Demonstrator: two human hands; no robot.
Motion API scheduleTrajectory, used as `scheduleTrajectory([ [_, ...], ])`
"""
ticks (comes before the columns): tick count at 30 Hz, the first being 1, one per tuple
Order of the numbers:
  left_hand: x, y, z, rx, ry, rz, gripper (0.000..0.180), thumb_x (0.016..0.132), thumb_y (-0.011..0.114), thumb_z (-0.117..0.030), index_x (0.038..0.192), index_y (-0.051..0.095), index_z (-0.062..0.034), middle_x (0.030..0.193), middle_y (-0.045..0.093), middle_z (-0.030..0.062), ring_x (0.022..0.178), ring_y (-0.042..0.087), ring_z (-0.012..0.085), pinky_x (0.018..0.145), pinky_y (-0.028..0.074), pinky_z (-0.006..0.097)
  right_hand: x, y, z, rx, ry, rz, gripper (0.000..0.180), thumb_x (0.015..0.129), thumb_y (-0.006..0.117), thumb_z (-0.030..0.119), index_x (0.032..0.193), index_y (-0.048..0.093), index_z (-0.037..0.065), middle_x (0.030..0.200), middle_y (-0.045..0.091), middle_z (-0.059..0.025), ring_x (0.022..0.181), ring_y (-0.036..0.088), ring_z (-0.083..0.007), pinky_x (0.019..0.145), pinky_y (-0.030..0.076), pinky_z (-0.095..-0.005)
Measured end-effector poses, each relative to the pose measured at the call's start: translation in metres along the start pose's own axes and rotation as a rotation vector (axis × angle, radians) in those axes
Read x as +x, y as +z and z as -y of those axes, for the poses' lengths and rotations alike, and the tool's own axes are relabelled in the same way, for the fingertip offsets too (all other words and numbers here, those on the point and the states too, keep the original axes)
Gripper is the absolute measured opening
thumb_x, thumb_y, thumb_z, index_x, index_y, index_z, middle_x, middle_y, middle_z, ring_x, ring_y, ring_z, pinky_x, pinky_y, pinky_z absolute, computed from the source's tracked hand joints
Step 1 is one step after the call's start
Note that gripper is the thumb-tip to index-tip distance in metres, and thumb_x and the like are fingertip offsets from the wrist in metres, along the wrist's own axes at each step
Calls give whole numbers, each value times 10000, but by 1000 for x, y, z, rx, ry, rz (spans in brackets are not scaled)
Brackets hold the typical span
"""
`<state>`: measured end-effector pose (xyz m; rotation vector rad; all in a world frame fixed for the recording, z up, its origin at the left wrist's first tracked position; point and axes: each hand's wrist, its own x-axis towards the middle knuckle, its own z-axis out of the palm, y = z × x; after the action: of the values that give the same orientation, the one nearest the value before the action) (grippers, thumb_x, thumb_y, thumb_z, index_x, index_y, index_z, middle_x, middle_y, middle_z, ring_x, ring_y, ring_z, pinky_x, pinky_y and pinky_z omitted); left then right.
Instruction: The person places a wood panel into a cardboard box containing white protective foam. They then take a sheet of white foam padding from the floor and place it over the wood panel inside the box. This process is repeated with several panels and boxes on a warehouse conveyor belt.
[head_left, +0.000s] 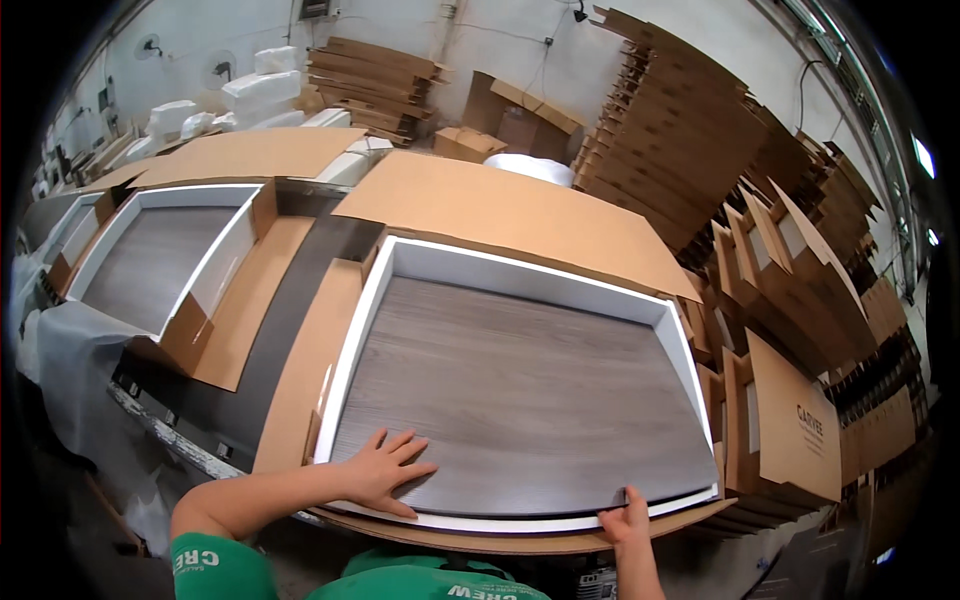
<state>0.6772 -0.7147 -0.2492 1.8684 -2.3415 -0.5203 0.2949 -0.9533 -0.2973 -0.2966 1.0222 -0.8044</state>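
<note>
A grey wood-grain panel (530,390) lies inside a white foam frame (520,268) in an open cardboard box (500,205) in front of me. My left hand (385,472) rests flat on the panel's near left corner, fingers spread. At the near right edge, my right hand (627,517) has its fingers curled over the white frame's rim by the panel's edge. A narrow dark gap shows between panel and frame there. Whether the right fingers pinch the panel or only the frame is hard to see.
To the left, on a dark conveyor (290,300), stands a second open box with a grey panel (165,260). Folded cartons (790,410) crowd the right side. Tall stacks of flat cardboard (680,120) and white wrapped bundles (262,95) stand behind.
</note>
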Motion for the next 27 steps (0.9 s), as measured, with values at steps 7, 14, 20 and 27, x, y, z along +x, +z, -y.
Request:
scheduleTrajectory([
  [7,2,-34,-12,323,251,-361,343,669,688,-386,941,578,-208,1341,386,73,1267,306,316,986,146,631,-15,29,-3,-69,68,100,448,908,372,297,1294,315,77,1350,323,-129,1241,297,-314,1010,159,-570],
  [14,26,-6,3,304,153,-193,282,658,694,-339,871,629,-167,1260,463,70,1133,452,283,908,338,518,0,45,-8,-214,144,-52,610,892,421,305,1371,131,63,1391,123,-245,1260,213,-416,983,238,-580],
  [20,42,-10,8,-69,-237,307,332,716,642,-409,899,637,-133,1219,494,58,1054,504,289,809,445,418,13,37,-20,-365,124,-157,620,854,509,260,1355,193,78,1360,178,-240,1137,317,-509,874,390,-561],
  [27,42,3,8,125,-167,102,630,735,599,-507,1234,434,-158,1306,388,141,1194,377,334,882,426,425,-8,49,-10,-277,57,-45,550,858,507,225,1294,243,18,1297,198,-321,1111,353,-466,903,391,-528],
])
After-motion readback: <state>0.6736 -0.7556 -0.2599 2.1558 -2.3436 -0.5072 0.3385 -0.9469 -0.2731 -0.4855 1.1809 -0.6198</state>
